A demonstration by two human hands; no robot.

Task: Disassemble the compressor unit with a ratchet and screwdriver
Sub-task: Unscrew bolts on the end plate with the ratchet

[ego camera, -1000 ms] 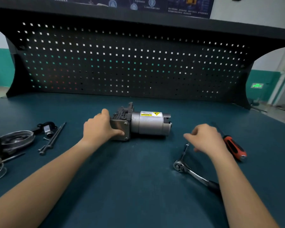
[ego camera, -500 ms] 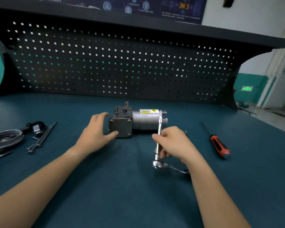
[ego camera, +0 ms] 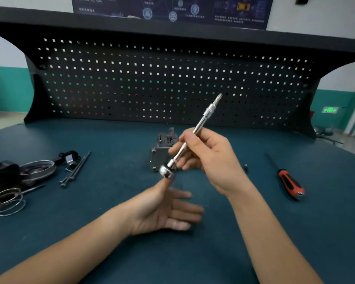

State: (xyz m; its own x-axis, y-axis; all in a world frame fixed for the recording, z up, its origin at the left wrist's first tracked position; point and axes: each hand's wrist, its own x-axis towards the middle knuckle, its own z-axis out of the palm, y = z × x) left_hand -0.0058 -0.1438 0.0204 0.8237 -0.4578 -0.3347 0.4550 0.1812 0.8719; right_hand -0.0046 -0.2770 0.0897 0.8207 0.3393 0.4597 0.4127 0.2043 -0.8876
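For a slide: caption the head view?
Right hand grips the ratchet, tip up, in front of the compressor unit; left hand open below; screwdriver aside.

1. A dark teal bench top (ego camera: 90, 232) is recorded, backed by a black perforated metal panel (ego camera: 172, 83) standing upright at its far edge.
2. A dark blue printed poster (ego camera: 172, 9) is seen on the wall above the panel; a green lit sign (ego camera: 330, 109) is noted at far right.
3. Two long dark bolts (ego camera: 76, 170) are laid side by side at left, near a round shallow metal dish (ego camera: 37, 170).
4. Silver wire coil rings (ego camera: 7, 201) are noted at the left edge.
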